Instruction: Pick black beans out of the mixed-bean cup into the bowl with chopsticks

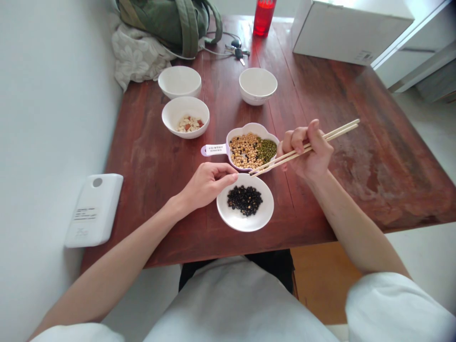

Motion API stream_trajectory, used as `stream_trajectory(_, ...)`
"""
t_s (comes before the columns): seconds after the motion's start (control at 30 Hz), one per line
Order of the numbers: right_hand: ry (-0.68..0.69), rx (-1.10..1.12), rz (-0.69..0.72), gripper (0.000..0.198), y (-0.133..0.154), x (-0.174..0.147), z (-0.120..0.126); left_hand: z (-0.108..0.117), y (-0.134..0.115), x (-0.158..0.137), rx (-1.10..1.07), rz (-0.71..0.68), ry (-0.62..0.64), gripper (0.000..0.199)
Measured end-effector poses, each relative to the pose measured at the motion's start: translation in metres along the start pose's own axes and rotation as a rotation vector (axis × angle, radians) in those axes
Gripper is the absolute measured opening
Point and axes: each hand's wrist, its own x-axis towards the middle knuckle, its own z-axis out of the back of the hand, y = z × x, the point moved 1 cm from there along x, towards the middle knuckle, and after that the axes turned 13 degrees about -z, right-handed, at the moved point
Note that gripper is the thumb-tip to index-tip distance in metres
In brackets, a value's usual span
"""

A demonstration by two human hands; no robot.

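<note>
My right hand (309, 148) is closed around a pair of wooden chopsticks (335, 134). Their tips meet over the far rim of a white bowl (228, 216), and a small dark bean seems to be between them. Black beans (245, 200) lie in that bowl. My left hand (210, 184) pinches the bowl's left rim between thumb and fingers. Just beyond stands a flower-shaped dish (252, 127) with a lilac edge and a labelled handle (215, 150). Yellow soybeans (244, 148) with some black beans among them fill its left and middle, with green mung beans (267, 151) on its right.
Farther back are a white bowl with nuts (190, 124), a second white bowl (180, 80) and a third (258, 84). A green bag (167, 23), keys (238, 51), a red bottle (264, 18) and a white box (349, 31) line the back. A white device (94, 209) lies left.
</note>
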Motion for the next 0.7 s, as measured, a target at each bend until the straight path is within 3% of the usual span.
stream_trajectory(0.3, 0.068, 0.030, -0.013, 0.065, -0.001, -0.002, -0.003, 0.001, 0.000, 0.000, 0.002, 0.022, 0.006, 0.032)
stream_trajectory(0.7, 0.048, -0.086, -0.066, 0.065, -0.007, -0.007, -0.011, 0.000, -0.001, 0.000, 0.008, 0.012, 0.003, 0.032)
